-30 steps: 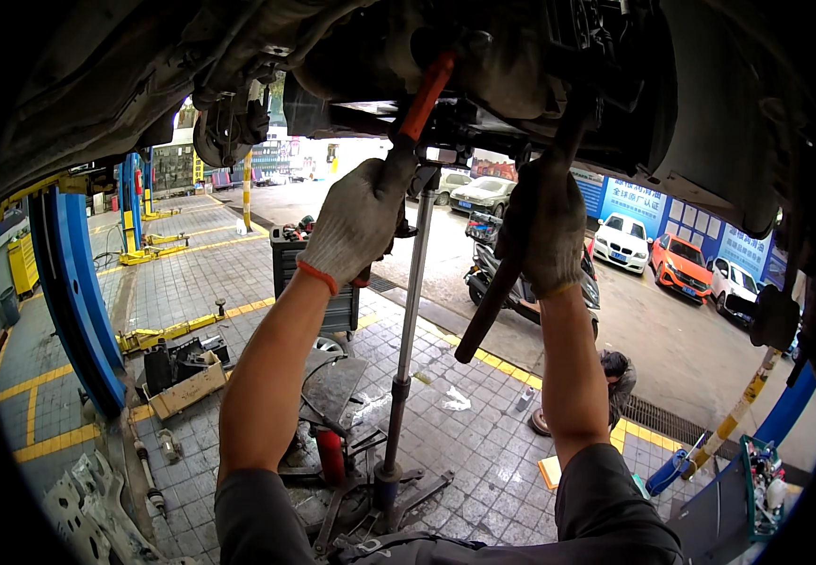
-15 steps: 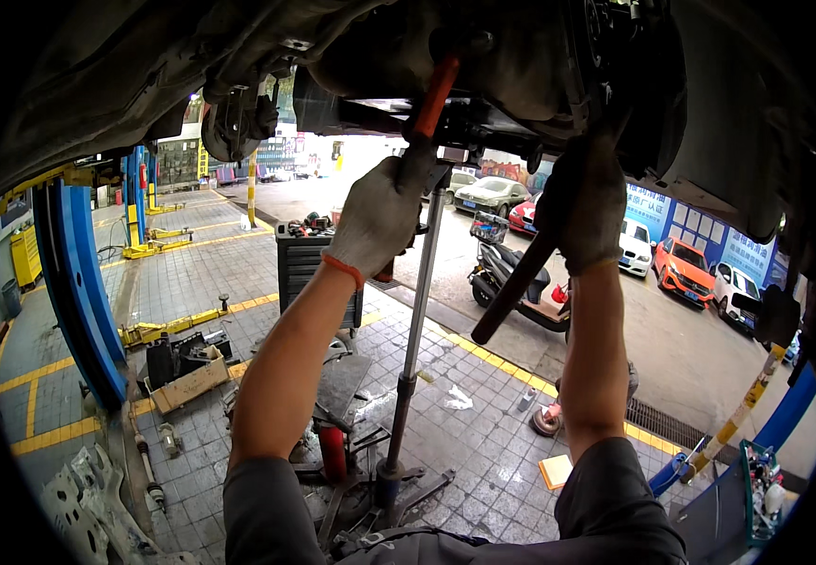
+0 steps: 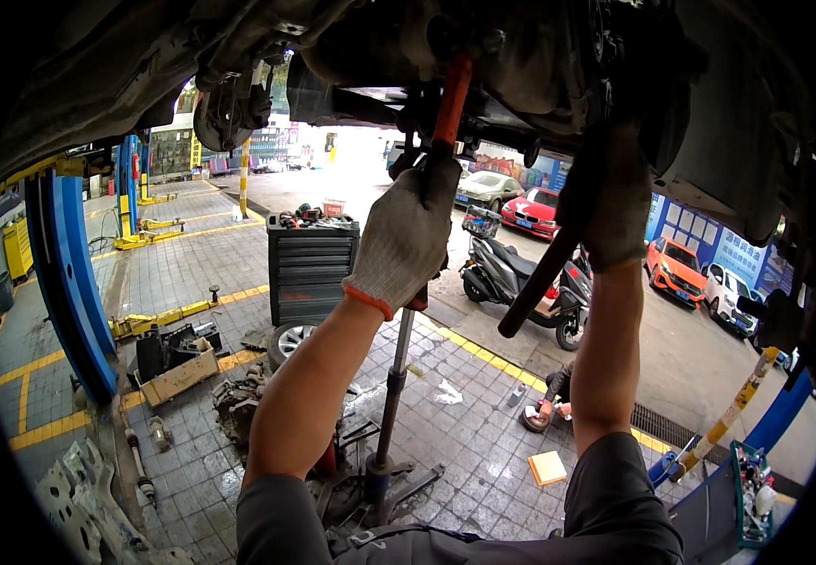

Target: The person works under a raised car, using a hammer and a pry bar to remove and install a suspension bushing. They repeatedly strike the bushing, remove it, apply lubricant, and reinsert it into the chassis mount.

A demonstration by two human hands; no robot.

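Note:
Both my arms reach up under a raised car [image 3: 351, 56]. My left hand [image 3: 406, 235], in a pale knit glove with an orange cuff, is closed around the dark grip of a hammer [image 3: 451, 102]. Its orange shaft points up at the underside, and its head is lost in shadow. My right hand [image 3: 615, 207], gloved and mostly in shadow, is wrapped around a dark metal bar [image 3: 541, 282]. The bar's lower end slants down toward my left hand; its upper end is hidden in the dark. Below my left hand stands an upright support jack [image 3: 394, 395].
A black tool cabinet [image 3: 312, 273] stands beyond my left forearm, with a wheel [image 3: 293, 341] beside it. Blue lift posts [image 3: 69, 282] rise at the left. A person [image 3: 560, 386] crouches by a round part at right. A scooter [image 3: 521, 282] and parked cars stand farther back.
My left hand with the hammer has moved right and slightly down in the picture. The bar and my right hand have shifted slightly right. The crouching person now shows beside my right arm.

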